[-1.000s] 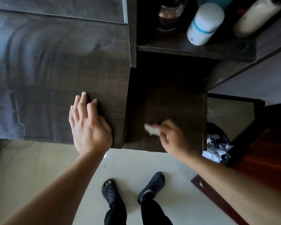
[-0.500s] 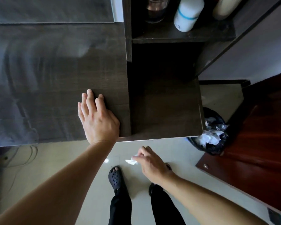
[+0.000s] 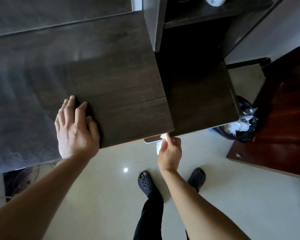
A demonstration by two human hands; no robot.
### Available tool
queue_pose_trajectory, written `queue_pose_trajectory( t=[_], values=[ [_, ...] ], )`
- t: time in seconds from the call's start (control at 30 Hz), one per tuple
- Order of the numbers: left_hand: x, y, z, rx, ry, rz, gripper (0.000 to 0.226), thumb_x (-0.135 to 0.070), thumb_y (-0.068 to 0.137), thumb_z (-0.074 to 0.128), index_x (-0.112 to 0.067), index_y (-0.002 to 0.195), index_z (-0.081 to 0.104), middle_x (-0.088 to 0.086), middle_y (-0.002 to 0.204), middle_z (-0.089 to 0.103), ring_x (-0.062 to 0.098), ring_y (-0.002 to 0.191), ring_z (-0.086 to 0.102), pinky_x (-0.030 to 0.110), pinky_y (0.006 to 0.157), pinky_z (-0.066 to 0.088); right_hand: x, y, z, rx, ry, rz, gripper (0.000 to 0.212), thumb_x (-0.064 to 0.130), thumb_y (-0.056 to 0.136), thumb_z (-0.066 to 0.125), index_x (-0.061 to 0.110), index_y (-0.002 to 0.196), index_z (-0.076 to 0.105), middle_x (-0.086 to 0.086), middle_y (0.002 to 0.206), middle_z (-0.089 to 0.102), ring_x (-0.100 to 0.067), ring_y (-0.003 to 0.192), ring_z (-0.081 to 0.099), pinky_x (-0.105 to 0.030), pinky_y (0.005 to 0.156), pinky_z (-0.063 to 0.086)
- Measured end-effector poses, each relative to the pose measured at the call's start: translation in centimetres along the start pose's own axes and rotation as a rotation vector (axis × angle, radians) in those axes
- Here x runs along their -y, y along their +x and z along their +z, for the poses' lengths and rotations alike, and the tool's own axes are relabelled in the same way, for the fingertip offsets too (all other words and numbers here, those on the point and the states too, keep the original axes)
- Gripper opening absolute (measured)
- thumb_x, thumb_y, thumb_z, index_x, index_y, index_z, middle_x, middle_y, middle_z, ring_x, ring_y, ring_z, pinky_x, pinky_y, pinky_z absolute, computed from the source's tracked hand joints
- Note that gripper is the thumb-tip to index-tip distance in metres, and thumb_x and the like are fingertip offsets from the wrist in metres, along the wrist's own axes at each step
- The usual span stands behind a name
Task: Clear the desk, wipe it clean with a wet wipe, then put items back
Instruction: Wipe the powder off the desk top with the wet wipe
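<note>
A dark wooden desk (image 3: 114,80) fills the upper left, with a lower dark section (image 3: 201,101) to its right. My left hand (image 3: 74,129) lies flat on the desk near its front edge, fingers spread, holding nothing. My right hand (image 3: 170,151) is below the front edge where the two sections meet, pinching a crumpled white wet wipe (image 3: 160,144) against the edge. A pale flat piece (image 3: 151,140) sticks out from under the desk just left of the wipe.
A black-bagged bin (image 3: 239,127) with white waste stands right of the desk. Above the lower section is a shelf (image 3: 206,19) holding a white container (image 3: 215,0). Reddish wooden furniture (image 3: 287,118) lies at right. My feet in dark clogs (image 3: 145,184) stand on pale floor tiles.
My right hand left the lower section's top with the wipe, dropped below the desk, and now presses the wipe to the front edge. The view tilted down; the left hand stayed planted.
</note>
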State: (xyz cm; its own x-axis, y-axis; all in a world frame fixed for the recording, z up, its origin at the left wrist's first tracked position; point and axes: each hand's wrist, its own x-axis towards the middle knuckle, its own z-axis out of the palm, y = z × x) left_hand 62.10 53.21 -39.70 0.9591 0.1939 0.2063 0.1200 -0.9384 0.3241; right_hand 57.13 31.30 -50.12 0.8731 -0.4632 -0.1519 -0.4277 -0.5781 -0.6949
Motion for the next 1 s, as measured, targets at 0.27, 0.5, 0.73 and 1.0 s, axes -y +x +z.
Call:
queue_pose_trajectory(
  t=[0.27,0.5,0.73,1.0],
  values=[
    [0.7,0.0,0.0,0.017,-0.02,0.027,0.04,-0.015,0.09,0.041,0.0,0.124,0.055,0.024,0.143,0.042,0.041,0.135,0.034,0.052,0.111,0.026,4.4,-5.2,3.2,0.259,-0.06,0.03,0.023,0.009,0.09,0.055,0.01,0.109,0.068,-0.01,0.099,0.061,-0.026,0.086,0.063,-0.03,0.075,0.049],
    [0.7,0.0,-0.1,0.019,-0.03,0.025,0.04,-0.015,0.09,0.04,0.0,0.124,0.055,0.023,0.143,0.041,0.039,0.135,0.033,0.05,0.113,0.025,0.0,-2.5,-3.6,0.442,0.056,0.341,0.026,0.011,0.08,0.053,0.017,0.092,0.075,-0.004,0.078,0.064,-0.022,0.077,0.062,-0.016,0.064,0.043],
    [-0.1,-0.2,-0.4,0.045,-0.01,0.005,0.045,-0.016,0.083,0.038,0.002,0.12,0.057,0.026,0.139,0.044,0.044,0.13,0.036,0.055,0.106,0.032,-5.1,2.4,-15.8,0.312,0.544,0.693,0.034,-0.009,0.081,0.061,0.015,0.104,0.071,-0.006,0.098,0.071,-0.025,0.084,0.067,-0.026,0.057,0.054],
    [-16.6,-3.1,1.2,0.271,-0.285,0.392,0.031,-0.017,0.08,0.042,-0.007,0.092,0.068,0.009,0.092,0.065,0.032,0.084,0.059,0.037,0.068,0.051,-11.0,5.8,-24.4,-0.007,0.502,0.803,0.032,-0.018,0.078,0.054,0.0,0.102,0.066,-0.011,0.095,0.06,-0.022,0.08,0.058,-0.027,0.072,0.051]
  ],
)
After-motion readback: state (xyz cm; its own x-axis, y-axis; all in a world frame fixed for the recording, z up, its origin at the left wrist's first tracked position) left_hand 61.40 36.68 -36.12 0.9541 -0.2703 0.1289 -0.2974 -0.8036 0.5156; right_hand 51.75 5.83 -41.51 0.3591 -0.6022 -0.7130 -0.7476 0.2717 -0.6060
